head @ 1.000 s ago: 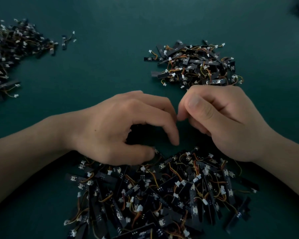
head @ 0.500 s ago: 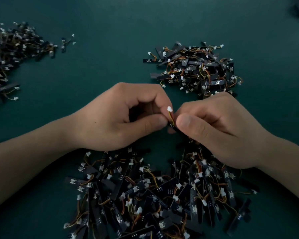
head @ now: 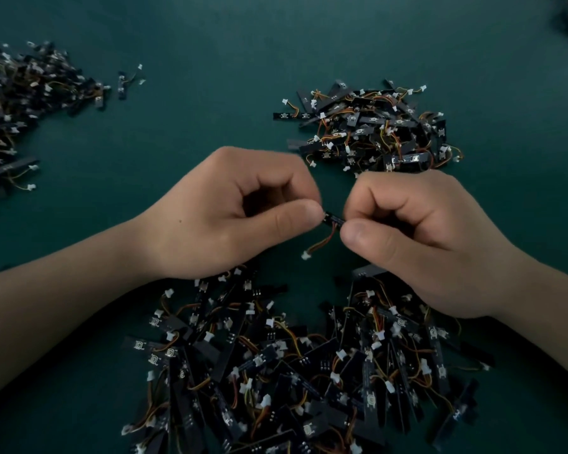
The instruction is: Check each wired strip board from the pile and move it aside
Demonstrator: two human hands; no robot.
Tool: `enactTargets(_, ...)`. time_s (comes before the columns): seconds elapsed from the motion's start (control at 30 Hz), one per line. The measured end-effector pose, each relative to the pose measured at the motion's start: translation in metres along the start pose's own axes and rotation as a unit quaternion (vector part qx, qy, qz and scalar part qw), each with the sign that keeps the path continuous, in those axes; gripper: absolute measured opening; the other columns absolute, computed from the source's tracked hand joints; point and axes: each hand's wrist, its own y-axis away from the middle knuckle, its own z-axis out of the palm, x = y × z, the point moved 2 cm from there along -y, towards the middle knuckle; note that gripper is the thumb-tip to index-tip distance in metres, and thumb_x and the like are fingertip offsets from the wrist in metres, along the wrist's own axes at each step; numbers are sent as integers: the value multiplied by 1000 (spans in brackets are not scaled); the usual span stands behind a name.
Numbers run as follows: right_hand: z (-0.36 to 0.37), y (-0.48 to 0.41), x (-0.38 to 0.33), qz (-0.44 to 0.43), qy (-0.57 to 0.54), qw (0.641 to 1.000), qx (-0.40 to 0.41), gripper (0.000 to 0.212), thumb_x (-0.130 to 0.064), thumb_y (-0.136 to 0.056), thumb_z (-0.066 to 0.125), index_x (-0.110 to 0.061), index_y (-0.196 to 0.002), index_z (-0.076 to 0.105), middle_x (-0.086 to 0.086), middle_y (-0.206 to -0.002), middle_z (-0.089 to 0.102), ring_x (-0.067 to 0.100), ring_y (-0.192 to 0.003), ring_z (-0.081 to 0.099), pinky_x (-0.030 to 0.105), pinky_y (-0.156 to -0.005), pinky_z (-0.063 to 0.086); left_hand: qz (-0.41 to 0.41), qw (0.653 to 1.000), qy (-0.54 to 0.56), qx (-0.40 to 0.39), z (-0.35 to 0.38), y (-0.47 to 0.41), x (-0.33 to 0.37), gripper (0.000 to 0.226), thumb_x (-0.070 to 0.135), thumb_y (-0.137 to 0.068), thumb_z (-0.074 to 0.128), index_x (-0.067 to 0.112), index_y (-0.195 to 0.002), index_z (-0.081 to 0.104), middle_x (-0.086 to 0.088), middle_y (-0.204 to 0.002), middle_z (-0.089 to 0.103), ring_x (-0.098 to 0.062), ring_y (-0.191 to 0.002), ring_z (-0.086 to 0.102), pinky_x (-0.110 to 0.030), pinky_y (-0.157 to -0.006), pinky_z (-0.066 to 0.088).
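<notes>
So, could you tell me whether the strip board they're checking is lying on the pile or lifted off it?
Lifted off: the strip board is pinched between left hand and right hand, its lead dangling.

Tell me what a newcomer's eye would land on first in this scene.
First, the two bare hands at the centre: the left hand and right hand pinch one small black strip board between them, its orange-and-yellow wire and white plug dangling below. Next, the big tangled heap of black wired strip boards nearest the person, under the wrists. Then the smaller heap beyond the right hand on the dark green table.
</notes>
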Motion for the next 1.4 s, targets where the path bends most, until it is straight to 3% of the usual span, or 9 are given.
enactTargets(0.1,1,0,-1,8,13,999,29,23,-32,-97,60,-22,-77,59,-7,-59,53,11,-48,47,17,-47,35,-9,1000,-21,3,1,0,0,26,29,-100,60,12,-82,65,2,-70,59,-18,-59,53,-35,-55,43)
enactTargets(0.27,1,-1,-1,8,12,999,51,23,-32,-97,59,-23,-76,56,-6,-58,50,7,-48,44,12,-48,33,-28,999,-29,15,2,0,3,31,31,-99,59,11,-76,58,2,-64,51,-8,-54,41,-20,-52,35)
enactTargets(0.4,2,0,-2,6,12,999,50,20,-32,-97,61,-25,-78,58,-8,-57,50,8,-46,43,14,-46,32,-24,999,-28,-4,3,1,5,31,30,-98,57,13,-73,53,0,-64,48,-17,-55,42,-28,-52,36)
enactTargets(0.63,2,1,-3,-2,36,998,51,19,-30,-97,63,-25,-79,58,-2,-59,53,12,-47,46,14,-46,33,-15,999,-38,-3,4,1,4,31,30,-98,58,13,-71,52,-2,-64,47,-19,-56,42,-31,-53,36)
enactTargets(0.87,1,1,-4,-7,31,998,52,18,-33,-97,62,-25,-81,60,0,-60,55,19,-49,49,24,-45,38,-17,1000,-16,12,3,1,3,32,28,-98,58,9,-73,54,-1,-65,47,-16,-56,41,-27,-53,36)
enactTargets(1.0,0,1,-2,-1,27,998,60,17,-29,-96,61,-23,-80,59,-1,-62,56,16,-51,49,18,-47,37,-11,1000,1,-6,3,1,4,26,22,-98,58,12,-75,54,0,-67,48,-14,-57,41,-23,-56,36)
enactTargets(1.23,0,1,-3,-11,43,997,57,16,-31,-96,62,-23,-81,61,-1,-62,57,22,-52,53,31,-48,42,-15,999,-24,23,3,1,4,28,25,-94,59,11,-71,53,-2,-64,49,-19,-56,43,-29,-53,36)
enactTargets(1.4,2,0,-3,-1,44,998,53,16,-31,-95,63,-24,-80,60,-2,-62,57,17,-49,51,21,-45,38,-4,999,-37,35,3,1,5,28,23,-92,59,11,-68,52,-2,-62,48,-17,-54,42,-25,-53,34)
